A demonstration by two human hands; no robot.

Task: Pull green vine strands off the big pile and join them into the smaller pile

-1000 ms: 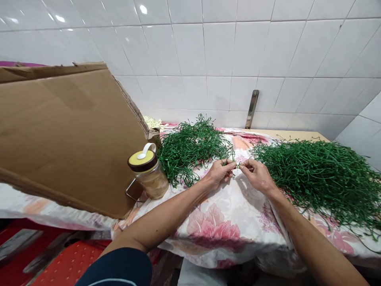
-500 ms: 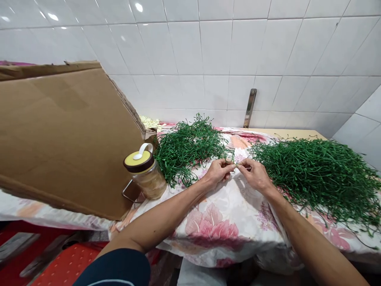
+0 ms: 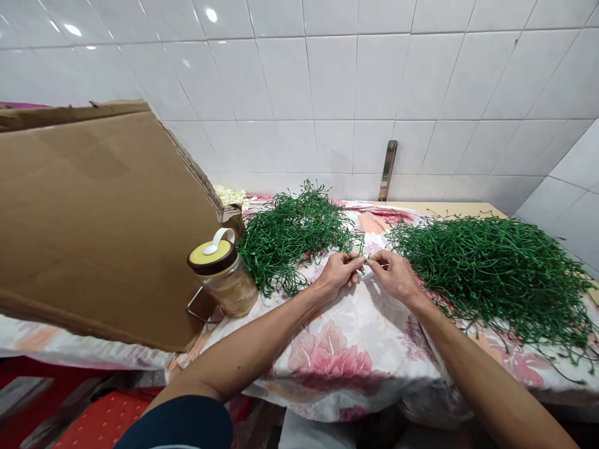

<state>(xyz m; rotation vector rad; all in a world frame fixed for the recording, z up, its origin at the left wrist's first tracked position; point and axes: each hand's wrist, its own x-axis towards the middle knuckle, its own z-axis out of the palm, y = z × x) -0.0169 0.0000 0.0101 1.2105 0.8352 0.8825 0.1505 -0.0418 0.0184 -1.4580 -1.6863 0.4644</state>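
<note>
My left hand (image 3: 340,272) and my right hand (image 3: 394,275) meet over the flowered tablecloth (image 3: 374,324), fingertips nearly touching. Both pinch a thin green stem (image 3: 365,260), of which only a small part shows between the fingers. Just behind and left of my left hand lies a loose pile of thin, dark green, plastic-looking stems (image 3: 290,236) with small knobby tips. A larger heap of the same green stems (image 3: 496,274) spreads out to the right of my right hand.
A big cardboard box (image 3: 103,218) leans at the left. Beside it stands a clear jar (image 3: 231,290) with a yellow-and-brown lid. Pale yellow bits (image 3: 229,194) lie behind the box. A metal bar (image 3: 388,169) rests against the tiled wall. A red stool (image 3: 103,421) is below left.
The view has shifted slightly. Both hands stay together at the same spot over the cloth, still pinching, with only a small shift of the fingers.
</note>
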